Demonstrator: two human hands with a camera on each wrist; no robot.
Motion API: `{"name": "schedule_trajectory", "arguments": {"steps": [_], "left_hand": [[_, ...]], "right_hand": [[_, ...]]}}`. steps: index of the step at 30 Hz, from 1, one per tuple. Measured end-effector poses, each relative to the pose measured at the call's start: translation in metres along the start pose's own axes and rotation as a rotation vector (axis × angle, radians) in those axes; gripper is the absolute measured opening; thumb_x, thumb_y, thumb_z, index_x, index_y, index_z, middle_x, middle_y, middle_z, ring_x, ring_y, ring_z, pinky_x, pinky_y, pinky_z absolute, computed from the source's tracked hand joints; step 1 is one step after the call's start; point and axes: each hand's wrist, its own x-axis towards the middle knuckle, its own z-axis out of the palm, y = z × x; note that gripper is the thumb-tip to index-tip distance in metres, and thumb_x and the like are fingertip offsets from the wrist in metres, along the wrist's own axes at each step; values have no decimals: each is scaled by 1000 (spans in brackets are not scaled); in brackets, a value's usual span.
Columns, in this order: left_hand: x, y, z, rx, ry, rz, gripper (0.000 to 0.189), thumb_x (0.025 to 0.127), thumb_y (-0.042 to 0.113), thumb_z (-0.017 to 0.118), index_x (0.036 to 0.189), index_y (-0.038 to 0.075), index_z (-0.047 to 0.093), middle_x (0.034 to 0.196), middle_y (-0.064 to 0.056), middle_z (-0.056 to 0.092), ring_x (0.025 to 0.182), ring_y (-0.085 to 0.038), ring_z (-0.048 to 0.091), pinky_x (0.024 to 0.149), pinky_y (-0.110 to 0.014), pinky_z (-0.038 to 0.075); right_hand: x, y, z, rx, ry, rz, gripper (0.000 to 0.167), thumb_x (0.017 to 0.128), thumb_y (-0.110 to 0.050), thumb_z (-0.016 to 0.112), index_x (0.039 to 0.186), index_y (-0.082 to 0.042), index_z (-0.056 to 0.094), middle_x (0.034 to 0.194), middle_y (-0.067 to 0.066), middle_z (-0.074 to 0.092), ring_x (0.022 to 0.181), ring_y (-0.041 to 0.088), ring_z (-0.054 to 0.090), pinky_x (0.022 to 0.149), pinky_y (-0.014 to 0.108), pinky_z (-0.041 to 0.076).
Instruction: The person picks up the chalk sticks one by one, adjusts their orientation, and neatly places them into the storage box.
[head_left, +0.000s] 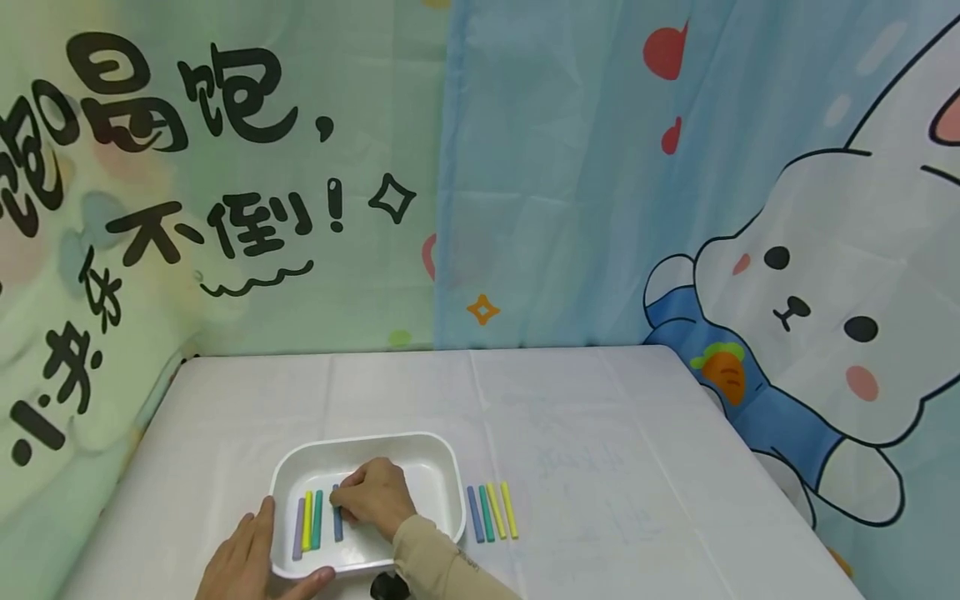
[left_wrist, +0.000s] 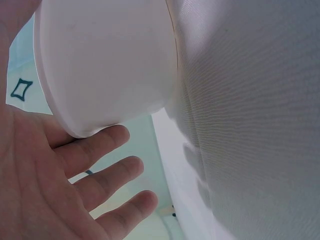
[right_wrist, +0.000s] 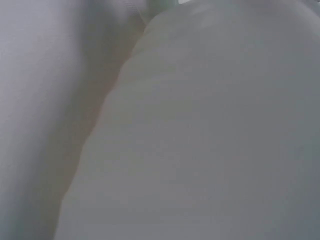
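In the head view, a white tray [head_left: 427,454] sits on the table. My right hand [head_left: 375,497] is over it, thumb and fingertips pinching a blue chalk stick [head_left: 338,527] near its upper end. To the left of that stick, a purple chalk stick [head_left: 297,533], a yellow one [head_left: 307,521] and a teal one [head_left: 317,521] lie side by side in the tray. My left hand [head_left: 243,554] touches the tray's near left corner, fingers spread. Those fingers look fairly straight against the tray's outer wall [left_wrist: 110,65] in the left wrist view. A pale, blurred surface fills the right wrist view.
Right of the tray, a blue chalk stick [head_left: 476,515], a teal one [head_left: 487,514] and two yellow ones [head_left: 509,510] lie in a row on the white tablecloth [head_left: 637,483]. A small black object [head_left: 389,587] is by the right sleeve. Printed curtains [head_left: 540,208] hang behind.
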Motion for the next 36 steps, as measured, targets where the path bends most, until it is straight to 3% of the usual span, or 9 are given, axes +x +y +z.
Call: {"name": "schedule_trajectory", "arguments": {"steps": [5, 13, 20, 26, 36], "left_hand": [[-2, 1, 1, 6, 14, 2, 124, 75, 78, 70, 147, -16, 34, 138, -37, 51, 128, -50, 49, 104, -63, 42], [3, 3, -3, 10, -131, -77, 133, 74, 85, 62, 151, -16, 24, 147, -38, 41, 135, -53, 40, 111, -64, 34], [3, 1, -2, 1, -155, -89, 136, 73, 88, 59, 152, -16, 22, 148, -38, 39, 136, -52, 39, 111, -64, 34], [3, 0, -1, 6, -181, -113, 140, 71, 92, 55, 153, -15, 20, 149, -37, 39, 135, -51, 39, 112, -65, 32], [4, 5, -7, 3, -199, -103, 137, 72, 87, 61, 152, -17, 21, 147, -38, 39, 132, -50, 43, 111, -63, 35]], "right_hand": [[-3, 3, -7, 32, -8, 3, 11, 76, -13, 83, 76, -12, 72, 51, -5, 60, 51, 8, 57, 52, 20, 44], [-9, 7, -28, 122, -32, 2, 10, 77, -11, 82, 83, -9, 74, 64, 0, 68, 57, 11, 63, 55, 23, 50], [-16, 8, -49, 185, -86, -25, 13, 80, -12, 79, 90, -8, 73, 74, 2, 73, 62, 13, 66, 60, 27, 54], [-21, 7, -66, 230, -94, -45, 15, 83, -14, 79, 94, -7, 73, 79, 0, 72, 68, 20, 70, 66, 35, 59], [-28, 13, -100, 243, -82, -69, 23, 84, -20, 78, 102, -7, 74, 85, 3, 72, 77, 29, 71, 76, 45, 59]]}}
